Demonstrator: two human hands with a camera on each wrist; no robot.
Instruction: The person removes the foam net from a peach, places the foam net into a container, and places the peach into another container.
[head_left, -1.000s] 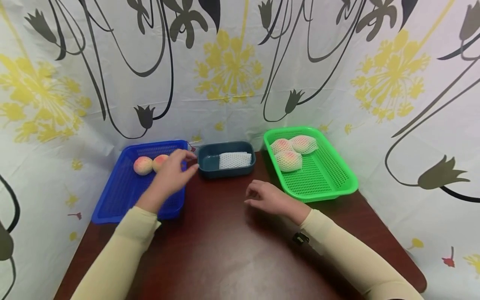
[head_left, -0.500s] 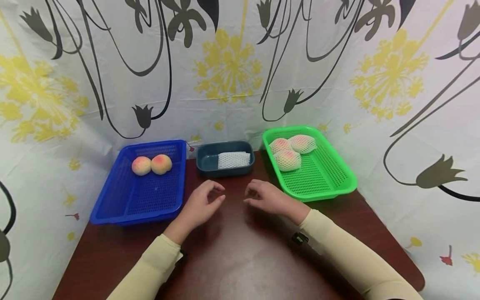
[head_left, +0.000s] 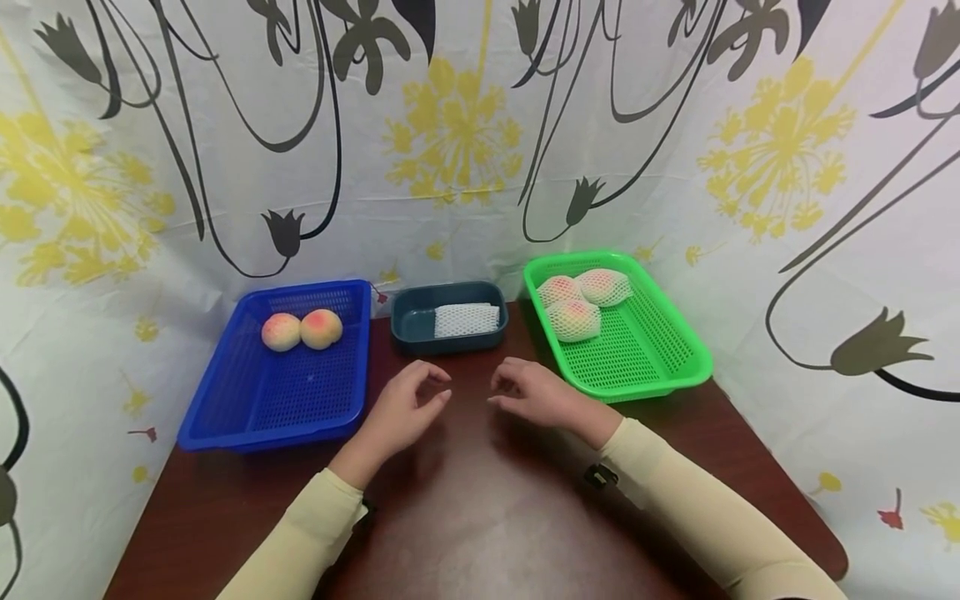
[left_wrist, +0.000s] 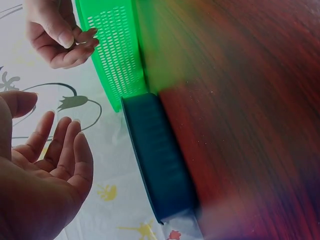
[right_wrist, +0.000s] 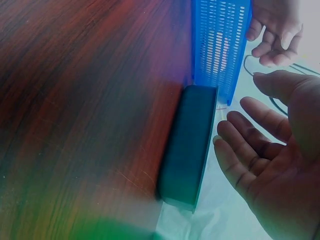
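Pale yellow long sleeves (head_left: 693, 496), plain cuffs (head_left: 628, 442); small black devices (head_left: 601, 476) beneath cuffs.

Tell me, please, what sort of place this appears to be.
Probably a makeshift indoor work corner: flower-print sheeting rises behind and beside a table that bears a green basket.

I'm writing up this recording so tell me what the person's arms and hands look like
The left sleeve and right sleeve are long, plain and pale yellow. The left hand and right hand wear no gloves. A black item shows at each wrist; the right one has a pale marking.
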